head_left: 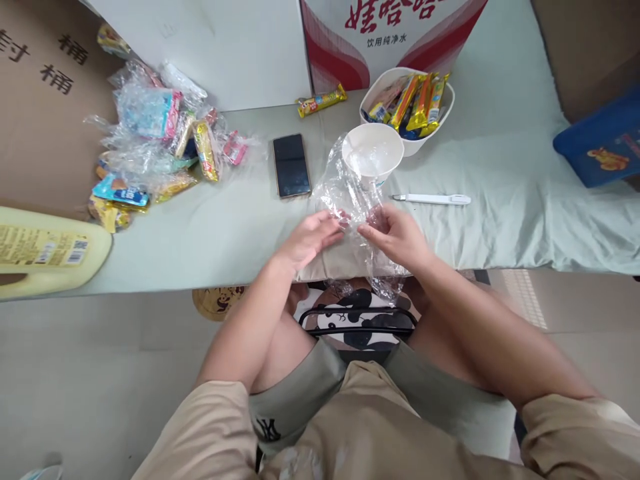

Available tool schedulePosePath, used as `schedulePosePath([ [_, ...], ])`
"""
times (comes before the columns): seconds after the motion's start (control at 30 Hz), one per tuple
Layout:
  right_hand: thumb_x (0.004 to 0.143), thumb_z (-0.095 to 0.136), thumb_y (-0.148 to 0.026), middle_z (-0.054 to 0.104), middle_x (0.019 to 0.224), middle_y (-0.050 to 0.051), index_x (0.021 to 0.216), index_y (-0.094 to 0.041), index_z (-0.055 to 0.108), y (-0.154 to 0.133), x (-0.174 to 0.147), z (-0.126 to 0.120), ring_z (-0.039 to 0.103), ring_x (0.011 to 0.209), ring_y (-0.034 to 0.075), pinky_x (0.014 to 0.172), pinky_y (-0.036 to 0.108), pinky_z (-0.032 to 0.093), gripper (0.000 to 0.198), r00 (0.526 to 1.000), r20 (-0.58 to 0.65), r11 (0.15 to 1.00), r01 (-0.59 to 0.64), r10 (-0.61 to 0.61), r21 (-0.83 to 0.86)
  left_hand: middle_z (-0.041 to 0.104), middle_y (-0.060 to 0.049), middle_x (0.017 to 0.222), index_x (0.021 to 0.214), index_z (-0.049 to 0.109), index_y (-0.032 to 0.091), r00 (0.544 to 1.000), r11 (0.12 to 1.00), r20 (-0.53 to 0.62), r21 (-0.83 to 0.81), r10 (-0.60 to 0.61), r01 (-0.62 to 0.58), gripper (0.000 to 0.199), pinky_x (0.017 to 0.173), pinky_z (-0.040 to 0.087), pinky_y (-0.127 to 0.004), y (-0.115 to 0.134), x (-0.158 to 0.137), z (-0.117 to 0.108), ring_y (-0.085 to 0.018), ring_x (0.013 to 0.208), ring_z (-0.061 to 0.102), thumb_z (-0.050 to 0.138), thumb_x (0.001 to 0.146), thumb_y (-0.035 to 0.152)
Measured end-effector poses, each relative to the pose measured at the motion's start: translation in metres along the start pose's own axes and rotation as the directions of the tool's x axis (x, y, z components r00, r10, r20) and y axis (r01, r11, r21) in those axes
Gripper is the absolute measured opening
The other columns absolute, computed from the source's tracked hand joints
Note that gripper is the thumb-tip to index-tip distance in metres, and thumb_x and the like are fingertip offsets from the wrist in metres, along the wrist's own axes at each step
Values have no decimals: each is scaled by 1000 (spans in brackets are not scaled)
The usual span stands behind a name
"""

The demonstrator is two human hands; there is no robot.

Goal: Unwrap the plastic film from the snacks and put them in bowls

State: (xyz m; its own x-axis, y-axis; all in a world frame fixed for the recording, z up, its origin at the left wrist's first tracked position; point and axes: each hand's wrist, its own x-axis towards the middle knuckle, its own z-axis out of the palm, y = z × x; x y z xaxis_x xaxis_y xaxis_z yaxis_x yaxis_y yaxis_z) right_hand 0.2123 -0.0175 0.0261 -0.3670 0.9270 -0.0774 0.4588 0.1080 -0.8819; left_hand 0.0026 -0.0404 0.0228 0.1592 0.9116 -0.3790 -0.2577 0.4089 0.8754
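Note:
A crumpled clear plastic bag (357, 200) stretches between my hands, its upper part against a white paper cup (373, 150) and its lower end hanging over the bed's front edge. My left hand (315, 239) has its fingertips closed on the bag's left side. From the right, my right hand (400, 237) pinches the bag between thumb and fingers; some fingertips are behind the plastic. Just beyond my right hand lies a white pen-like cutter (433, 199). The cup stands upright and looks hollow, in front of a white tub (443, 127) full of yellow-wrapped snack bars (420, 100).
A phone (292, 165) lies left of the cup. One wrapped snack bar (321, 101) is by the white-red carton (380, 47). Piled snack packets (150, 147) lie far left, near a yellow jug (55, 253). A blue container (600, 143) stands far right.

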Motion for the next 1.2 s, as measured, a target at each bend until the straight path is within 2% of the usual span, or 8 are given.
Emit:
schedulePosePath([
  [0.2, 85, 66, -62, 58, 83, 0, 102, -23, 54, 7, 0, 8, 56, 72, 15, 66, 30, 48, 44, 977, 207, 931, -26, -54, 365, 75, -8, 83, 82, 72, 15, 997, 994, -30, 86, -66, 68, 17, 76, 59, -34, 7, 11, 7, -22, 83, 74, 58, 74, 12],
  [0.3, 82, 70, -53, 61, 77, -1, 103, -23, 56, 7, 3, 10, 58, 65, 14, 62, 30, 49, 40, 977, 211, 941, -91, 22, 327, 76, -9, 89, 87, 73, 14, 993, 998, 105, 48, -47, 42, 20, 80, 59, -37, 15, 11, -3, -25, 87, 75, 59, 73, 15],
  [0.43, 89, 62, -47, 63, 67, -1, 83, -21, 56, -1, 10, 17, 59, 63, 15, 66, 31, 47, 27, 995, 103, 978, -22, 0, 207, 75, -8, 111, 105, 70, 19, 990, 986, 49, 94, 133, -137, 28, 88, 57, -34, 11, 10, -9, -23, 101, 73, 71, 78, 28],
  [0.63, 94, 59, -49, 69, 76, 2, 86, -20, 60, 0, 23, 19, 65, 71, 16, 70, 30, 49, 30, 992, 105, 954, 41, -76, 296, 70, -2, 71, 91, 64, 16, 994, 946, 54, 305, 96, -108, 11, 62, 54, -27, 7, 11, -20, -15, 63, 68, 63, 83, 24],
  [0.8, 93, 64, -55, 63, 65, -5, 116, -27, 58, 6, 21, 12, 61, 57, 14, 59, 28, 50, 37, 969, 194, 859, 35, -155, 510, 71, 2, 71, 123, 57, 27, 981, 989, 195, 142, 13, -41, 44, 53, 53, -28, 13, 4, -32, -16, 56, 68, 68, 80, 29],
  [0.97, 90, 67, -52, 68, 79, -1, 94, -27, 71, 8, 14, -1, 65, 71, 16, 71, 32, 55, 26, 947, 208, 772, 59, -243, 633, 69, -3, 69, 79, 67, 19, 971, 994, 224, 57, 80, -95, 20, 58, 54, -34, 14, 6, -34, -19, 61, 67, 66, 75, 39],
  [1.1, 95, 52, -54, 71, 92, 6, 83, -23, 75, 16, 15, -11, 67, 87, 21, 85, 39, 55, 40, 928, 276, 851, 73, -249, 519, 66, -5, 68, 65, 62, 17, 975, 929, 167, 313, 148, -195, 32, 61, 49, -30, 9, 14, -28, -15, 62, 61, 60, 81, 45],
  [1.2, 93, 59, -51, 69, 111, 7, 98, -23, 71, 24, 18, -10, 66, 103, 23, 92, 41, 54, 31, 984, 98, 908, 99, -151, 407, 67, 0, 79, 84, 60, 19, 972, 851, 122, 470, 200, -234, 23, 57, 43, -23, 2, 16, -19, -9, 61, 56, 75, 70, 29],
])
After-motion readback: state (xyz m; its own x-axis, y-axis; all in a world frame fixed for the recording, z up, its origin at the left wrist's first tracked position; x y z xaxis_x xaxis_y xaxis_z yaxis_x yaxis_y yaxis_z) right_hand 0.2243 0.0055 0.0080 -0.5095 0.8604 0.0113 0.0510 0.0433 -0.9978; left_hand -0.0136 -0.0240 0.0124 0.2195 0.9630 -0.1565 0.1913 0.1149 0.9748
